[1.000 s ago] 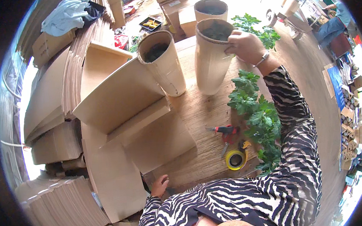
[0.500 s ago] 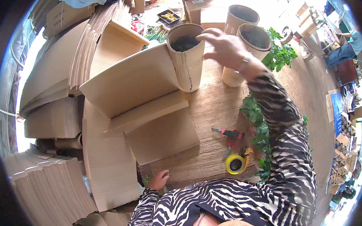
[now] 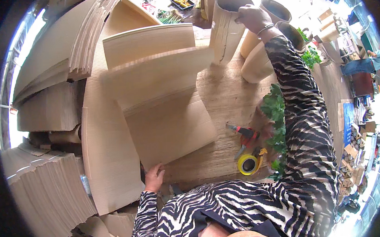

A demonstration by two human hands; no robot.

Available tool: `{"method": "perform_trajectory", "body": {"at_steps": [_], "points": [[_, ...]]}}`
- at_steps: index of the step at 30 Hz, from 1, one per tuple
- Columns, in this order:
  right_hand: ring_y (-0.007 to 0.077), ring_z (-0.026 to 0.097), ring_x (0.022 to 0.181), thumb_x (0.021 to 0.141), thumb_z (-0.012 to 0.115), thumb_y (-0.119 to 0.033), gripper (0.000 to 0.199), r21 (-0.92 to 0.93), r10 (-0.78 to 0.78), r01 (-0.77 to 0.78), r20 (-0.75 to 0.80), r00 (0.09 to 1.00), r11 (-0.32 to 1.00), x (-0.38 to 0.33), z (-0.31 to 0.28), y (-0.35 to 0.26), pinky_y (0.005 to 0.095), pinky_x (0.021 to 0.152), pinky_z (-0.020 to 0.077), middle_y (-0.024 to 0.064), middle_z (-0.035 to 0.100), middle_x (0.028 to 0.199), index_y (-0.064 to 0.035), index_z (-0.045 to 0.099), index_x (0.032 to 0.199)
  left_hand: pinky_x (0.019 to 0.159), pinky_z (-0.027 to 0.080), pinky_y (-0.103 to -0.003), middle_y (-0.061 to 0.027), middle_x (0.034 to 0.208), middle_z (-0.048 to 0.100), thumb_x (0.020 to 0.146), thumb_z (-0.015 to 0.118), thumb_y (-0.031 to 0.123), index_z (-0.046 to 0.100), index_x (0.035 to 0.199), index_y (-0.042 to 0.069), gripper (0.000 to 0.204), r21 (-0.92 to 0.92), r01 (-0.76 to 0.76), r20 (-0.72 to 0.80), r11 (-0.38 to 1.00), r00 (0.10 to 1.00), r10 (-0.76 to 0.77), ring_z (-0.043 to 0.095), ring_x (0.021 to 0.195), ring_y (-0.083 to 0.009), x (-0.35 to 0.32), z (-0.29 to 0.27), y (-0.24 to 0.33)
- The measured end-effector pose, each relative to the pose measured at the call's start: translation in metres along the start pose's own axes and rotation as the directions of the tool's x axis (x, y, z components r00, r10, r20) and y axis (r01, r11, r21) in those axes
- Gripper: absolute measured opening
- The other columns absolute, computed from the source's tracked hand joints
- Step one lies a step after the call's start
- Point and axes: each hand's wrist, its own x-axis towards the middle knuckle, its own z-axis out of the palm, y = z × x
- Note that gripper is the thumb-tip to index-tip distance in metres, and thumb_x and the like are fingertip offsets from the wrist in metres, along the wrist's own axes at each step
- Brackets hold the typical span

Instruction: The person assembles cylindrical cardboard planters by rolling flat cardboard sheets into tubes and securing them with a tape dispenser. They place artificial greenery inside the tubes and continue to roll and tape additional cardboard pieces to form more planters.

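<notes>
My right hand is closed over the right side of the rim of a tall cardboard tube, which leans slightly and has a dark crack down its side. Two more cardboard tubes stand close by to the right, partly behind my forearm. Low on the left, my left hand has its fingers apart at the near edge of a creased cardboard sheet. That sheet's raised flap is smeared by motion, and another upright cardboard panel shows behind it.
A red-and-black cutter and a yellow tape roll lie on the wooden table. Leafy greens run beside my right arm. Stacked cardboard crowds the left. A black tray sits far back; another person is far right.
My right hand has taken hold of the cracked tube and shifted it away and rightward, off the flap. One neighbouring tube now tilts. My left hand has moved up to the sheet's near edge.
</notes>
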Motion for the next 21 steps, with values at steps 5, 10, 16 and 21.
{"method": "perform_trajectory", "body": {"at_steps": [5,10,16,21], "points": [[0.0286,0.065,0.100,0.088,0.058,-0.030,0.022,-0.104,0.151,-0.148,0.014,0.988,0.983,-0.011,0.012,0.021,0.0414,0.082,0.0539,0.0107,0.065,0.105,-0.0146,0.068,0.100,0.084,0.053,-0.036,-0.0095,0.102,0.068,0.082,0.069,0.010,0.062,0.117,0.009,0.036,-0.027,-0.085,0.017,0.996,0.996,0.085,0.066,0.095,-0.0263,0.009,0.000,0.018],[0.0326,0.065,0.099,0.089,0.058,-0.024,0.028,-0.154,0.221,-0.249,-0.181,0.958,0.956,-0.021,0.008,0.017,0.0458,0.081,0.0537,0.0099,0.062,0.109,-0.0169,0.061,0.116,0.078,0.054,-0.033,-0.0089,0.097,0.069,0.084,0.068,0.009,0.061,0.118,0.007,0.035,-0.136,-0.060,-0.061,0.989,0.997,0.053,0.068,0.086,-0.0213,0.014,0.010,0.005],[0.0267,0.067,0.080,0.081,0.075,-0.027,0.035,0.605,0.185,-0.110,-0.063,0.981,0.789,-0.071,0.101,-0.130,0.0368,0.072,0.0541,0.0137,0.067,0.093,-0.0085,0.065,0.109,0.078,0.053,-0.033,-0.0077,0.094,0.069,0.085,0.068,0.013,0.059,0.123,0.007,0.039,-0.088,0.035,-0.146,0.995,0.988,-0.048,0.067,0.087,-0.0197,0.010,0.016,-0.008],[0.0370,0.045,0.129,0.067,0.084,-0.043,0.103,0.645,0.487,-0.693,0.516,0.705,0.321,-0.063,0.205,-0.199,0.0390,0.108,0.0370,0.0278,0.045,0.139,0.0039,0.031,0.143,0.079,0.053,-0.034,-0.0099,0.102,0.069,0.084,0.069,0.017,0.056,0.128,0.008,0.047,-0.217,0.254,-0.051,0.943,0.961,-0.271,0.067,0.087,-0.0208,0.015,0.022,-0.027]]}}
